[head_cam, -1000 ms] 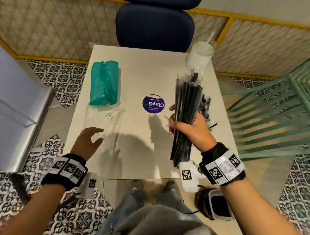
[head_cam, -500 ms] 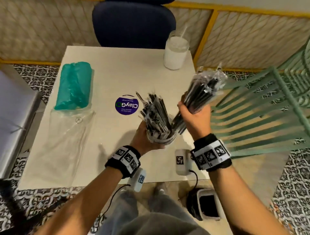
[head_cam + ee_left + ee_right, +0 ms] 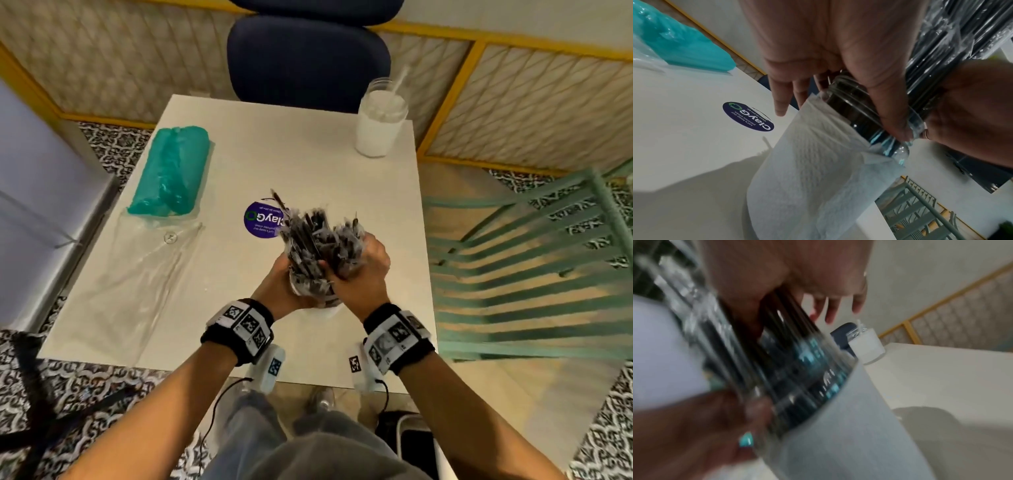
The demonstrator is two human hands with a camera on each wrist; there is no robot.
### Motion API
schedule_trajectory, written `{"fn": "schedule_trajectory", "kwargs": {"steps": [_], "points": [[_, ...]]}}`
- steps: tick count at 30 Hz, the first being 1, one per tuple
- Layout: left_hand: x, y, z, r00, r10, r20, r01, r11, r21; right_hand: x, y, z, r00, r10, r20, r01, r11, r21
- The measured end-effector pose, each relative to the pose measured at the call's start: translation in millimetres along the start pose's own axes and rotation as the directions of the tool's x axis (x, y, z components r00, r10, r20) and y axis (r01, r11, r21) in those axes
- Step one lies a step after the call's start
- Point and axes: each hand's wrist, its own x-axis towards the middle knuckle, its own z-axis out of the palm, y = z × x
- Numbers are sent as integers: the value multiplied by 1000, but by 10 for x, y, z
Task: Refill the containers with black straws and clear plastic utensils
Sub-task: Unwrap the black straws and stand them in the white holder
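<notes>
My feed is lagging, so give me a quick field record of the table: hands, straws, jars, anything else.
left hand: grips the clear jar near its rim
right hand: wrapped round the wrapped black straws above the jar mouth
straws: standing in the jar, tops fanned out
jar lining: white paper towel
second jar: far right corner, white lined, one clear utensil sticking out
teal bag: far left of table
round purple sticker: table centre

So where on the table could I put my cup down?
Bare tabletop lies at the far middle, between the teal bag and the white jar. It's crowded near the front: the left hand and right hand hold the straw jar, and a clear plastic bag covers the front left.
</notes>
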Motion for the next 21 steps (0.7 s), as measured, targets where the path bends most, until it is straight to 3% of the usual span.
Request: {"fn": "schedule_trajectory", "kwargs": {"steps": [2,4,6,9,12,14,17,19,21], "points": [[-4,30,60,1000,-29,11,29,999,-18,55,28,-119,980,15,198,-37,994,105],[-12,41,105,999,28,33,-29,999,31,132,124,-269,912,3,411,-125,954,272],[-12,46,107,999,18,51,-21,997,69,167,118,-445,865,-13,501,-162,939,304],[-10,49,91,1000,-1,18,-1,993,119,164,-159,-587,923,-191,334,-2,865,501],[-31,54,85,999,33,-19,-29,986,163,180,-441,-427,957,-198,213,25,786,618],[-60,59,73,999,18,-31,-12,981,192,150,-461,-247,985,-152,85,78,820,567],[-91,83,66,998,48,-51,-34,967,253,38,-193,-58,987,-150,-64,163,922,352],[-99,88,56,991,136,3,-127,912,390,-6,-66,-50,978,-200,-63,209,947,246],[-127,73,22,983,182,-4,-158,866,474,-39,-2,-111,972,-231,40,209,932,295]]}}
